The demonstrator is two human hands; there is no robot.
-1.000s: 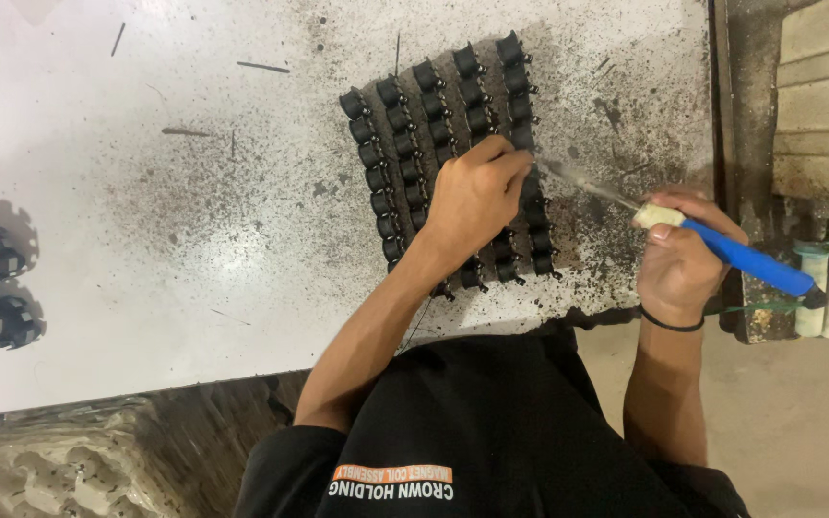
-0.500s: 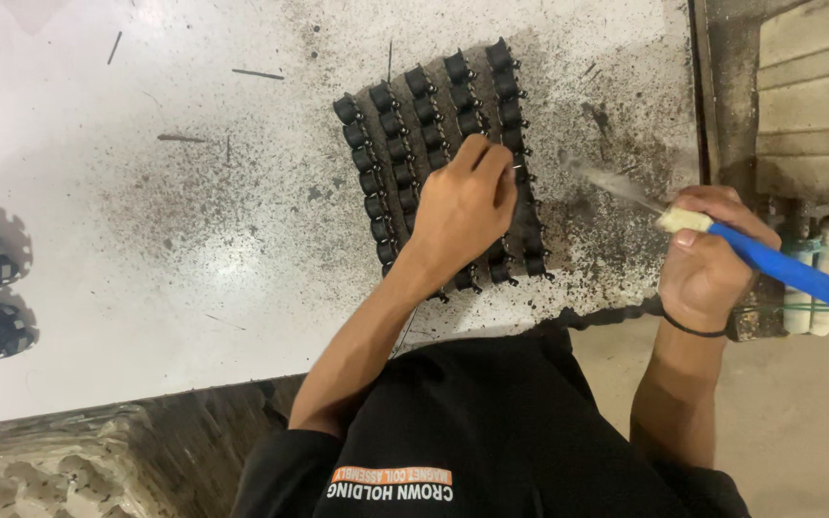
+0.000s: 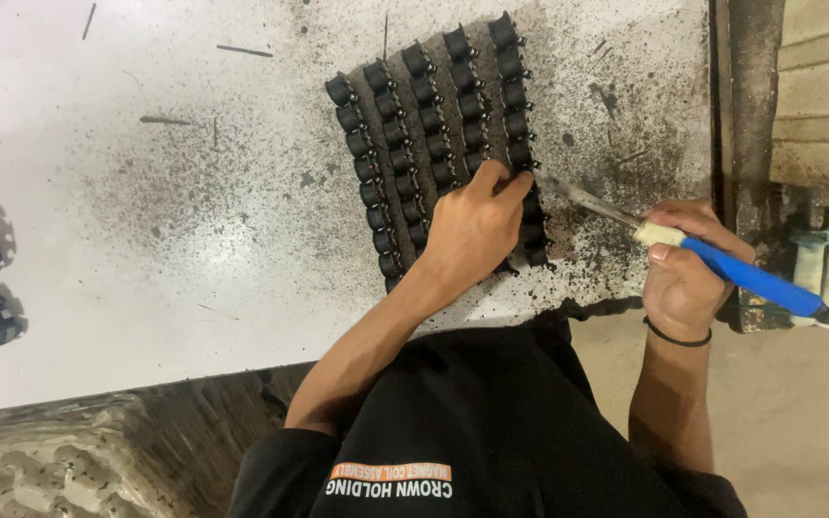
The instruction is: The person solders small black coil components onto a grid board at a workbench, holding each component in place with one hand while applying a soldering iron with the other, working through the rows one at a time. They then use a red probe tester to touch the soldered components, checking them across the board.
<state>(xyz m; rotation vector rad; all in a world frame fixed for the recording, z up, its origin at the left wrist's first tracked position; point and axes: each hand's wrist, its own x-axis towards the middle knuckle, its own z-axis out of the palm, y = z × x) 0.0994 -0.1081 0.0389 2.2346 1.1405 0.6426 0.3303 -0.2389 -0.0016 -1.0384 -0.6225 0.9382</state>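
Since prev frame right hand (image 3: 688, 273) w/ blue-handled soldering iron (image 3: 722, 269) pulled back off tray (image 3: 438, 144); closed round grip. Left hand (image 3: 472, 230) presses flat on tray, mid table (image 3: 146, 211). Small stiff, light black coils (image 3: 390, 105); hold tray by edges

The person wears a black short-sleeved shirt (image 3: 491, 422) bearing a small printed chest marking: an orange strip above one line of white lettering. Both forearms are bare. A thin black band (image 3: 675, 336) encircles the wrist of the right hand (image 3: 688, 273).
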